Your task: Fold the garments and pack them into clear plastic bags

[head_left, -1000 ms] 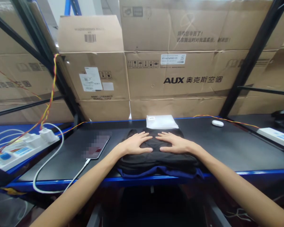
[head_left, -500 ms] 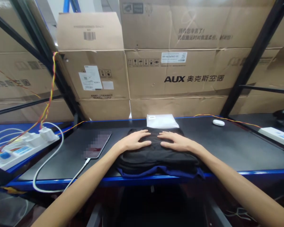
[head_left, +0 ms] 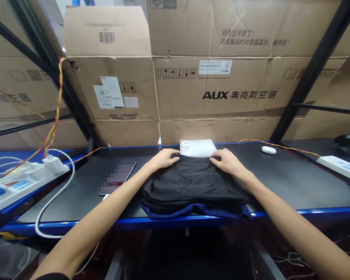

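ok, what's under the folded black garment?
A dark blue fabric layer pokes out beneath the folded black garment along its front edge. How far back it reaches is covered.

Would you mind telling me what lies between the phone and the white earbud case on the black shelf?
In the head view, between the phone and the earbud case lie the folded black garment and both hands at its far edge.

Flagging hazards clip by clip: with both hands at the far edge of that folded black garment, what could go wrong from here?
1. The folded black garment rests on a blue garment that overhangs the table's front edge; a tug from the left hand or right hand might slide the stack off.
2. The white plastic bag touches the garment's far edge and could get pushed back.
3. The phone and its cable lie near the left forearm and could be snagged.
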Demonstrator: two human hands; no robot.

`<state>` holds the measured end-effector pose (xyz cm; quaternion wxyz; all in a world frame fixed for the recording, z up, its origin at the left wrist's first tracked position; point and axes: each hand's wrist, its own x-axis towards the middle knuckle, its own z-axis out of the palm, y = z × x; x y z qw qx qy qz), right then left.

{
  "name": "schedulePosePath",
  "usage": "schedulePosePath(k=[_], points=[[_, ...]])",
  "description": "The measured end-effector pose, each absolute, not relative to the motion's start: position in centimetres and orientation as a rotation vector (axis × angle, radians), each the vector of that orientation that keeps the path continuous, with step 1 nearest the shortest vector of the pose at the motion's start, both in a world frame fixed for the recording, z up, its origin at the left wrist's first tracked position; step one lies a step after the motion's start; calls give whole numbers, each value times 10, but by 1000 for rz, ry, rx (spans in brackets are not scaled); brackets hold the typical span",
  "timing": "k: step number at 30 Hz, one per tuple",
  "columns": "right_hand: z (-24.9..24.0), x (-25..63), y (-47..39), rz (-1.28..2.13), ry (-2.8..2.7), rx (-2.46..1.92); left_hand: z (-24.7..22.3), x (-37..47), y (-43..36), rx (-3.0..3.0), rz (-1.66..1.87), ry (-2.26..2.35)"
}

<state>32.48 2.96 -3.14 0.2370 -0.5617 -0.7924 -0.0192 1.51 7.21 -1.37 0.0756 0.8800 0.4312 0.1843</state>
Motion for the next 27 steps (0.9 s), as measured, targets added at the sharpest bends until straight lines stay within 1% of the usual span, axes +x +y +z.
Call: schedulePosePath(k=[3,8,12,16,22,27], points=[[-32,330,32,-46,-2192,-1563,-15,21,74,2625,594,1331],[-27,329,26,20,-2102,-1422,-15,20,69,2535,834,1277],[-22,332,16,181,-2100,-1291,-7,16,59,2520,893,1149],[-17,334,0,331,-2182,-1240,1,11,46,2615,828,999],[-20,334,-23,328,-2318,-1229,0,-3,22,2782,517,918],[-27,336,-32,364,-2330,-1203,-2,-11,9,2733,409,933]])
